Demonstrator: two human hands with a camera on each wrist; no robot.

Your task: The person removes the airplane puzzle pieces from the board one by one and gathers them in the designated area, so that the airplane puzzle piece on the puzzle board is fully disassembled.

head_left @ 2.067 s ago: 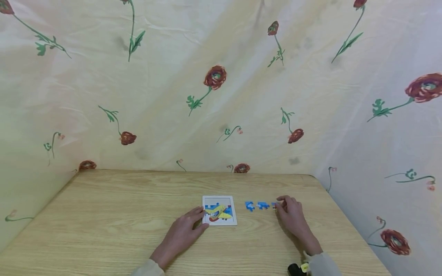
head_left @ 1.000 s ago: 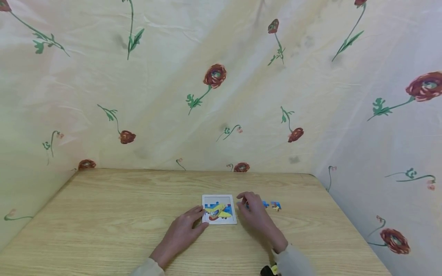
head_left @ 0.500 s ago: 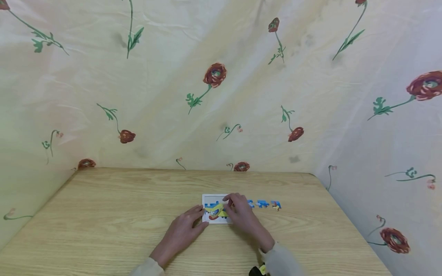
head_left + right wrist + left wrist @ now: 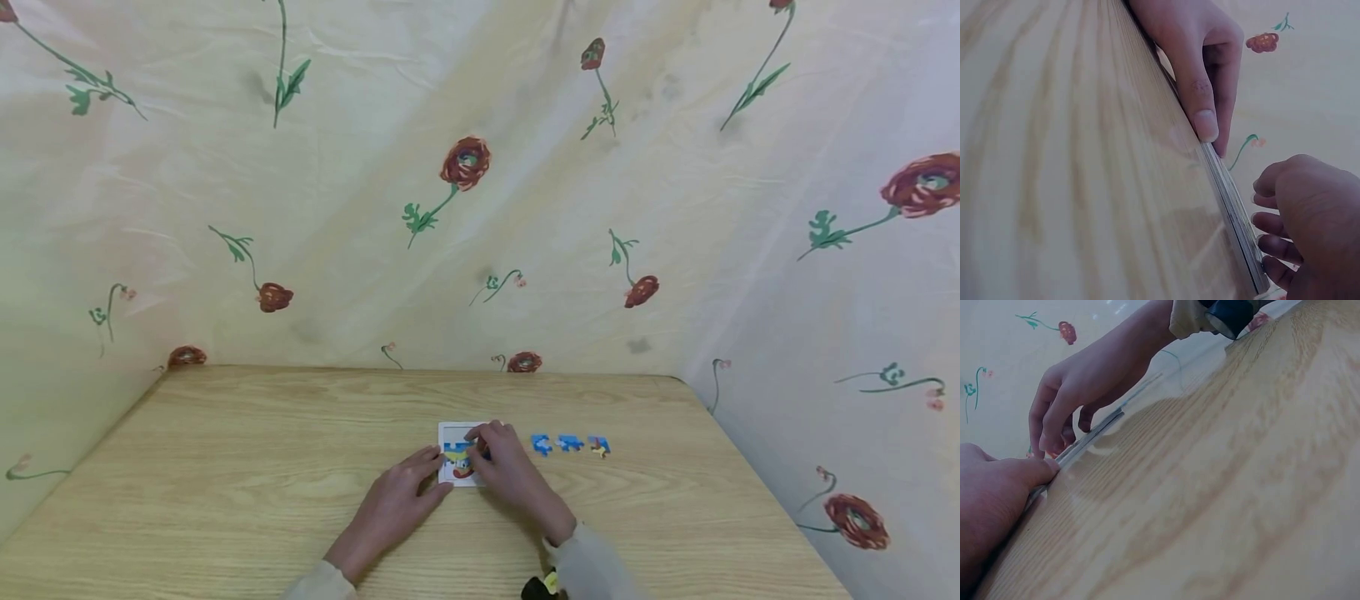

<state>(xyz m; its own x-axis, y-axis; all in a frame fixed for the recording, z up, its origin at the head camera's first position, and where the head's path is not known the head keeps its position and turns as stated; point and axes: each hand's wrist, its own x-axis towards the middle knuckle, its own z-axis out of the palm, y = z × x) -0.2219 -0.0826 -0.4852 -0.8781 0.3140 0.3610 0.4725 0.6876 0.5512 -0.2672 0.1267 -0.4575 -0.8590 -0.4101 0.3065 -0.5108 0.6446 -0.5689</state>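
A white-framed jigsaw tray (image 4: 445, 477) with a cartoon aeroplane picture lies flat on the table. Its upper strip shows bare grey backing. My left hand (image 4: 406, 493) holds the tray's left side, thumb at the near left corner and fingers along the edge. In the right wrist view, the thumb (image 4: 1207, 125) of that hand presses on the tray's side. My right hand (image 4: 506, 462) reaches over the tray's right half with bent fingers, thumb and index tips apart on the picture. It hides most of the plane. No piece shows lifted between its fingers.
Right of the tray, three loose blue jigsaw pieces lie in a row: the left piece (image 4: 541, 444), the middle piece (image 4: 570, 443) and the right piece (image 4: 599, 446), which has red and yellow on it. A flowered cloth (image 4: 337, 208) hangs behind the wooden table (image 4: 225, 467).
My right hand has moved left from the rightmost loose piece, past the other pieces, onto the tray. All three loose pieces are uncovered now. My left hand has stayed at the tray's left edge.
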